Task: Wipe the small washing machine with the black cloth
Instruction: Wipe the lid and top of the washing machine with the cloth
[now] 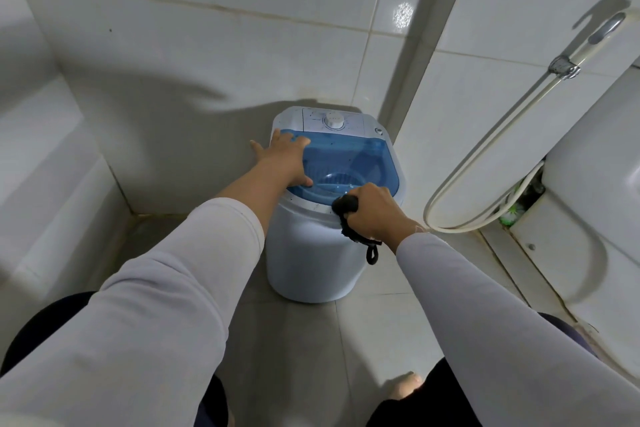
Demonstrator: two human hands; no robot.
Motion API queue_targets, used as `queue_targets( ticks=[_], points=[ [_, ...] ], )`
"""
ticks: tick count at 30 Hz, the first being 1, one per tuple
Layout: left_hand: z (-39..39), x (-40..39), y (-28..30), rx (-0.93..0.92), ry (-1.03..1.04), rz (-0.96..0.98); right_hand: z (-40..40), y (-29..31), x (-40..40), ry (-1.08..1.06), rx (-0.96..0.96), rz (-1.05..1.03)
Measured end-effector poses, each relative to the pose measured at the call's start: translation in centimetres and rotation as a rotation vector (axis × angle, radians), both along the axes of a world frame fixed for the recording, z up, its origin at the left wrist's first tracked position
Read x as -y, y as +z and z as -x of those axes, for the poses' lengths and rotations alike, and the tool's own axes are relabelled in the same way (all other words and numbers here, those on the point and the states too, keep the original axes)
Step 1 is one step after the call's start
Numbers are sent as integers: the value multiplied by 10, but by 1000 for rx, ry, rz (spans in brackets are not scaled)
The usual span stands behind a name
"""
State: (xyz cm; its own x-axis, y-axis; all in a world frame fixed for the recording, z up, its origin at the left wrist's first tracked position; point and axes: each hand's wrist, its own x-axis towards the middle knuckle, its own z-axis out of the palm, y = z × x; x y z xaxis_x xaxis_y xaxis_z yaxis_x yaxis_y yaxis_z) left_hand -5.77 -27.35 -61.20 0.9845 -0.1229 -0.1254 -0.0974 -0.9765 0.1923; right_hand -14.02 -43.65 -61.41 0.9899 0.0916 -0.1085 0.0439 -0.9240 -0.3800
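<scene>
A small white washing machine with a see-through blue lid and a white dial stands on the tiled floor in a corner. My left hand lies flat with spread fingers on the left side of the lid. My right hand is closed around a bunched black cloth and presses it against the machine's front rim. A loop of the cloth hangs down below my wrist.
Tiled walls close in behind and to the left. A white hose hangs in a loop on the right wall from a sprayer holder. A white toilet stands at the right. My bare foot is on the floor.
</scene>
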Motion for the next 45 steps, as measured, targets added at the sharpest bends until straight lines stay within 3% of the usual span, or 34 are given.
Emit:
queue_targets(
  ticks=[13, 21, 26, 31, 36, 39, 45],
  points=[
    [-2, -7, -4, 5, -9, 80, -10, 0, -62, 124, 20, 85],
    [-6, -13, -7, -14, 2, 104, -11, 5, -69, 177, 20, 111],
    [-2, -13, -12, -3, 60, 152, -11, 14, -58, 316, -70, 165],
    [9, -19, -28, 42, 215, 381, -34, 48, -25, 316, -191, 210],
    [36, -19, -44, 158, 390, 682, -62, 83, -4, 316, -118, 251],
    [54, -12, -54, 141, 458, 846, -74, 92, -12, 373, -50, 282],
    [77, 6, -67, 21, 575, 952, -84, 79, -46, 599, -9, 343]
  ],
)
